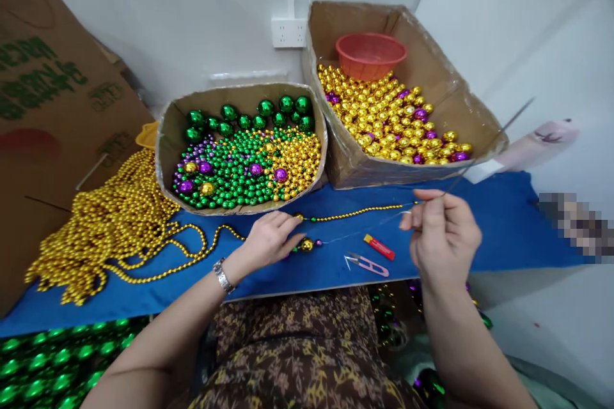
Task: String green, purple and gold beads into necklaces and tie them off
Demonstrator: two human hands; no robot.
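Observation:
My left hand (268,238) rests on the blue cloth (499,230), fingers pinched on a strand of small gold beads (355,211) near its left end. My right hand (439,230) is closed on a long thin needle (484,149) that slants up to the right; the strand runs up to its fingers. A thin thread carrying a larger gold bead (306,245) lies just below the strand. A red lighter (378,246) and small pink thread snips (368,263) lie on the cloth between my hands.
A cardboard box (165,140) of green, gold and purple beads stands behind my left hand. A second, tilted box (350,163) holds gold beads and a red plastic bowl (370,55). Piled gold bead strands (110,223) lie left. Green bead strands (43,364) sit bottom left.

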